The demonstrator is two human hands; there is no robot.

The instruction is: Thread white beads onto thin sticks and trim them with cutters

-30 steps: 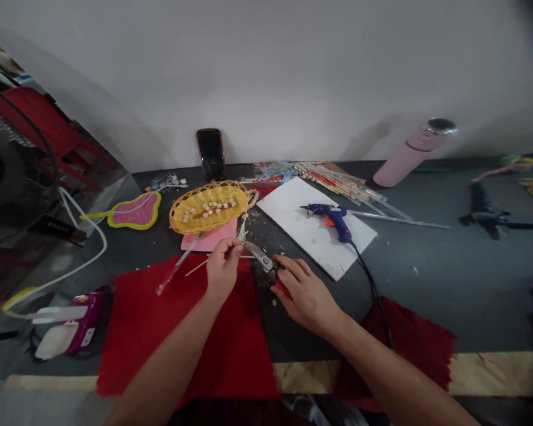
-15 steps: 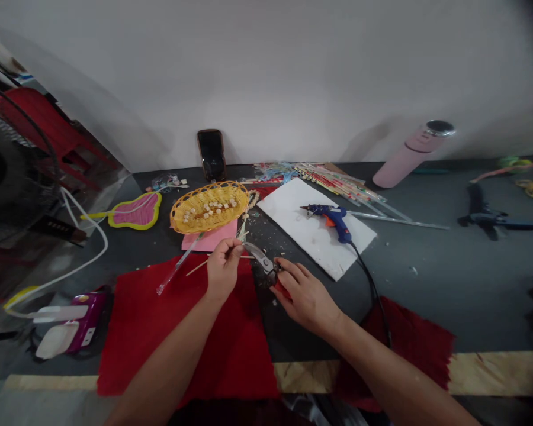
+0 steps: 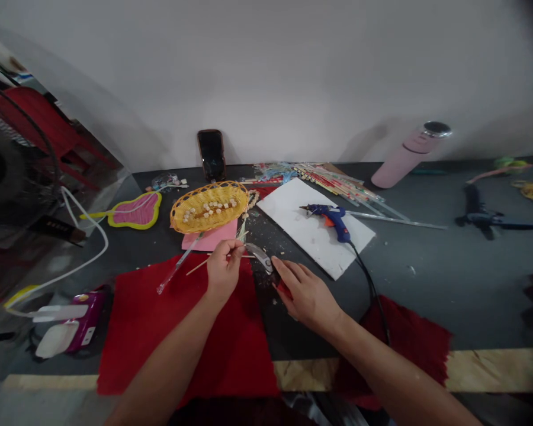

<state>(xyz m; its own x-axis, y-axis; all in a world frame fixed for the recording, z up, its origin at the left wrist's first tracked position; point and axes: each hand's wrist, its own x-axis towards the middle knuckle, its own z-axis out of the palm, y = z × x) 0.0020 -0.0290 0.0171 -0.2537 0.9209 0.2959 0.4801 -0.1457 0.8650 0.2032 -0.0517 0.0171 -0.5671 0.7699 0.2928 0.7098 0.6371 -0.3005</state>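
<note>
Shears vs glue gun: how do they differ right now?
Pose: the shears are gripped in the right hand; the glue gun lies on the white board, untouched.
Look: the shears have a silvery metal blade and some red at the grip; the glue gun has a blue body with an orange trigger.
Cord: the glue gun trails a black cord; none shows on the shears.
Shared: both point leftward in the picture.

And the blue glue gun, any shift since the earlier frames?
No visible shift. The blue glue gun lies on the same part of the white board, nozzle pointing the same way.
</note>
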